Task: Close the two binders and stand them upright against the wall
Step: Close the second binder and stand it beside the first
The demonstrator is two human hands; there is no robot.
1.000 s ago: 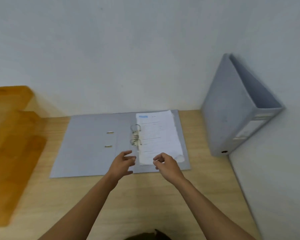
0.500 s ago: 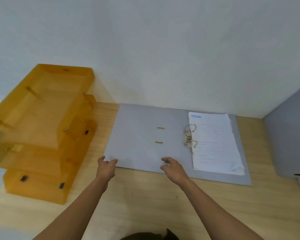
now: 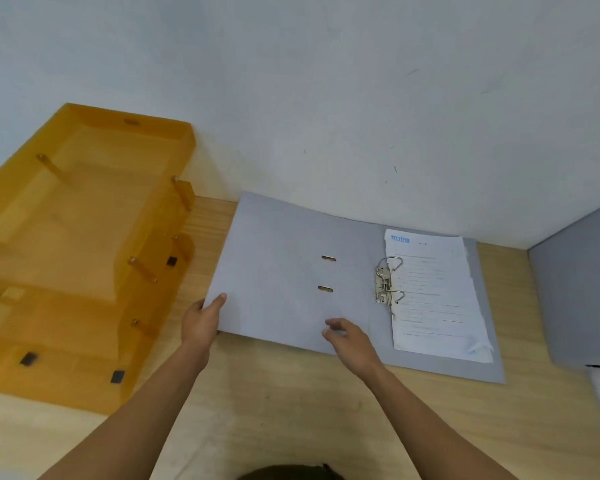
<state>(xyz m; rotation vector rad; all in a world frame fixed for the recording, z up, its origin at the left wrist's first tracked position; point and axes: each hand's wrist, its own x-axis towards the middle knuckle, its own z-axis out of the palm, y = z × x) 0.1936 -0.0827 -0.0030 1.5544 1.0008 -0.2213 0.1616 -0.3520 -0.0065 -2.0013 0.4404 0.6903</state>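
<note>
A grey lever-arch binder (image 3: 284,271) lies open on the wooden desk, its left cover raised a little off the surface. White printed sheets (image 3: 433,296) sit on its right half beside the metal rings (image 3: 387,282). My left hand (image 3: 201,323) grips the near left corner of the raised cover, thumb on top. My right hand (image 3: 350,339) hovers at the cover's near edge with fingers apart, holding nothing. A second grey binder (image 3: 579,299) stands closed at the right edge against the side wall, partly cut off.
A stack of orange translucent letter trays (image 3: 80,244) stands on the left of the desk (image 3: 291,410), close to the open cover. The white wall (image 3: 326,98) rises right behind the binder.
The view has swung left, bringing the orange trays in. My left hand moved to the cover's left corner, took hold and raised it slightly. My right hand shifted left along the near edge.
</note>
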